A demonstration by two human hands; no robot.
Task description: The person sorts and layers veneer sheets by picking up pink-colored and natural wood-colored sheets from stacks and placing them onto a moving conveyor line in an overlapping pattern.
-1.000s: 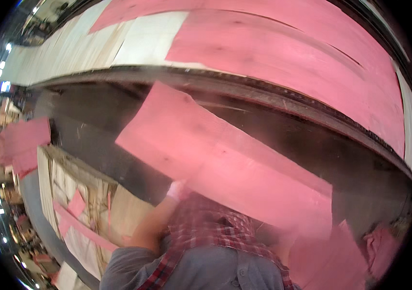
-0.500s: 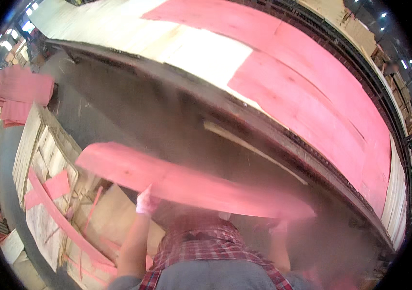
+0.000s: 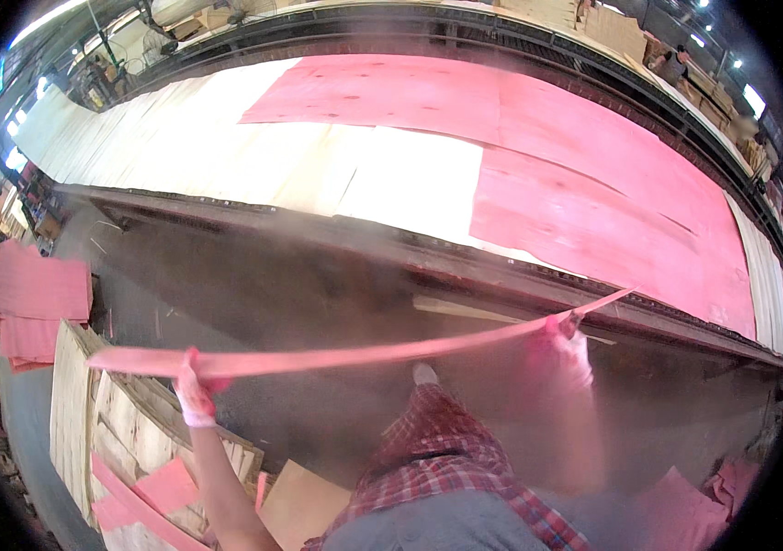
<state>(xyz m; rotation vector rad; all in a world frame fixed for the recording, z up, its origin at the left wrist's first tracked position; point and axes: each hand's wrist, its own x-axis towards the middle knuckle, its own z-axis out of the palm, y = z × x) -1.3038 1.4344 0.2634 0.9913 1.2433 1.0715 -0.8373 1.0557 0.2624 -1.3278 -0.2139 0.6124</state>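
Observation:
I hold a long strip of pink wood veneer (image 3: 364, 356) with both hands, nearly edge-on and sagging a little in the middle. My left hand (image 3: 194, 393), in a pink-stained white glove, is closed round the strip near its left end. Toward the other end, my right hand (image 3: 564, 354), gloved alike, grips it; that strip end rises to the near edge of a long bench. On the bench lie pink veneer sheets (image 3: 584, 202) beside pale veneer sheets (image 3: 410, 174).
A stack of pale veneer (image 3: 120, 404) with pink scraps (image 3: 166, 487) on it stands at lower left. Beyond it is a pile of pink sheets (image 3: 38, 294). More pink sheets (image 3: 681, 510) lie at lower right. A person (image 3: 671, 66) stands beyond the bench.
The veneer strip has tipped from showing its broad face to nearly edge-on. My right hand has risen toward the bench, my left hand has moved left, and the view has turned.

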